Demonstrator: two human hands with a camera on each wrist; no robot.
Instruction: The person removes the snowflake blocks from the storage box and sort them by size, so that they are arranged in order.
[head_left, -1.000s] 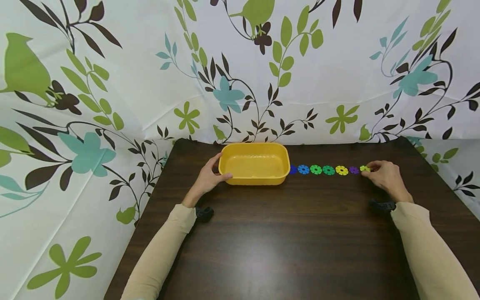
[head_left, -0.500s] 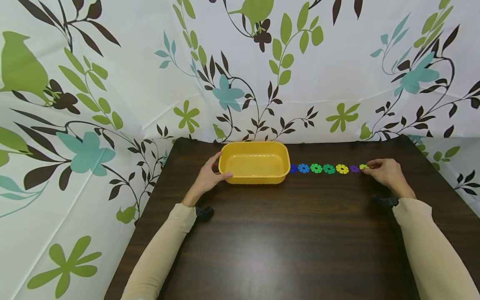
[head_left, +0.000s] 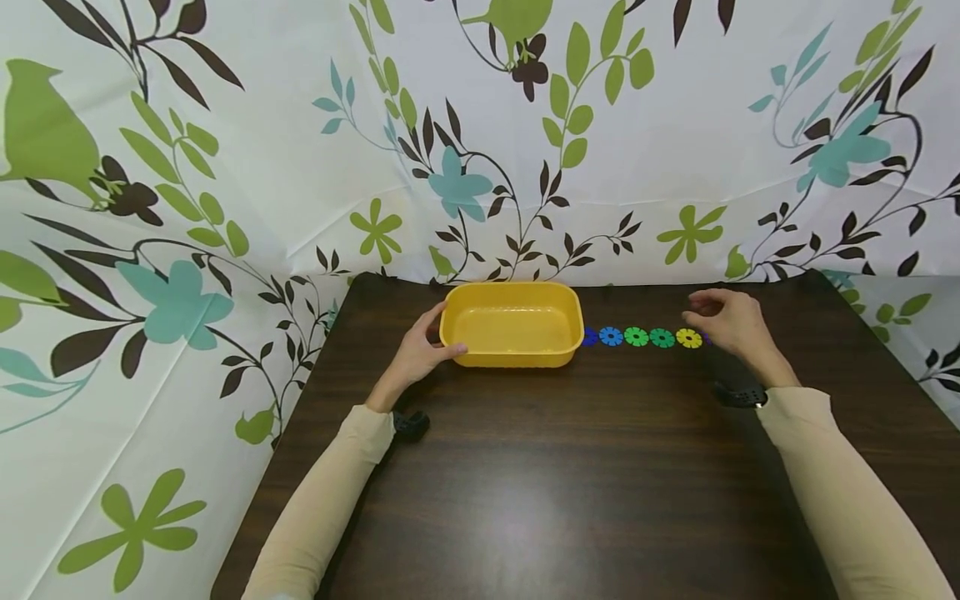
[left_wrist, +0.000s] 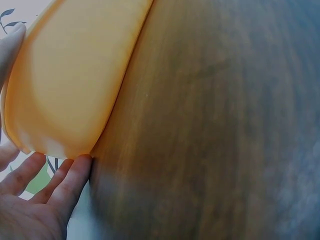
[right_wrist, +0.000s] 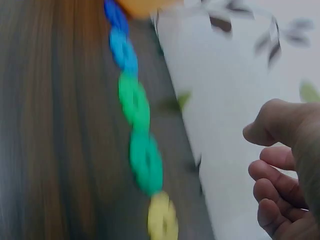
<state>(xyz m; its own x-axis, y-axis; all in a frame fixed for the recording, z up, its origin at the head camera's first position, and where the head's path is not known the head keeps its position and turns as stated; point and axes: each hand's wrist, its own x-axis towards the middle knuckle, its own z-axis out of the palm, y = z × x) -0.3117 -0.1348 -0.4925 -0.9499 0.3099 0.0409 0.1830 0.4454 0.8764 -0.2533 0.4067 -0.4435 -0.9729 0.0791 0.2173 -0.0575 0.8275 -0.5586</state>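
Observation:
At the left end of a yellow plastic bin (head_left: pixel 517 360), my left hand (head_left: pixel 417 348) grips it, thumb at the front rim and fingers along the outer end wall. In the left wrist view, the fingertips (left_wrist: pixel 75 167) touch the bin's wall. My right hand (head_left: pixel 731 325) hovers over the right end of a row of notched plastic discs, its fingers loosely bent with nothing seen between them. Blue (head_left: pixel 611 336), green (head_left: pixel 636 337), teal-green (head_left: pixel 662 337) and yellow (head_left: pixel 688 338) discs show in that row. The hand covers most of a purple disc and whatever lies right of it.
The row starts against the bin's right side, where a dark blue disc (head_left: pixel 591 337) is partly hidden. Everything stands near the back edge of a dark wooden table (head_left: pixel 540 467). A white leaf-patterned curtain (head_left: pixel 480 125) hangs right behind it.
My right hand has let go of the yellow-green disc at the row's right end, then lifted and moved left over the row. My left hand and the bin stay in place.

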